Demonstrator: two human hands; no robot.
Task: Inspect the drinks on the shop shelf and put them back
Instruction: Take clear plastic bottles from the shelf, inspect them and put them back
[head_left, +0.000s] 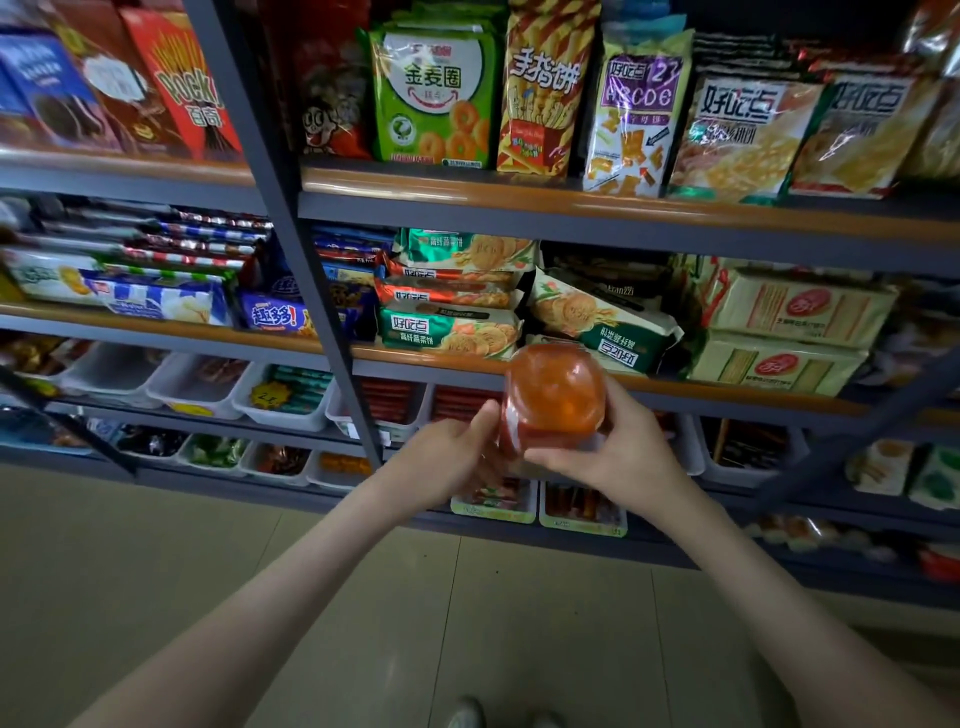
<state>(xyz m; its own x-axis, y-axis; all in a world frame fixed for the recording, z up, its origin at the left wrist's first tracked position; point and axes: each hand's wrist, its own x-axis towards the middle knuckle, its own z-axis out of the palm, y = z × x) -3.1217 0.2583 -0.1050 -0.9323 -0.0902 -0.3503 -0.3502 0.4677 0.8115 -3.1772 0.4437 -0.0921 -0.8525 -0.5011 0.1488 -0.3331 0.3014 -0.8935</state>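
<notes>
I hold a clear bottle of orange-red drink in front of the shelves, tipped so its base faces me. My left hand grips its left side with fingers curled around it. My right hand holds the right side, thumb laid across the lower part of the bottle. The cap end is hidden behind my hands.
Dark metal shelves carry snack bags on top and biscuit packs in the middle row. White bins of small goods sit on the lower rows. A slanted upright post stands left of the bottle. Beige tiled floor lies below.
</notes>
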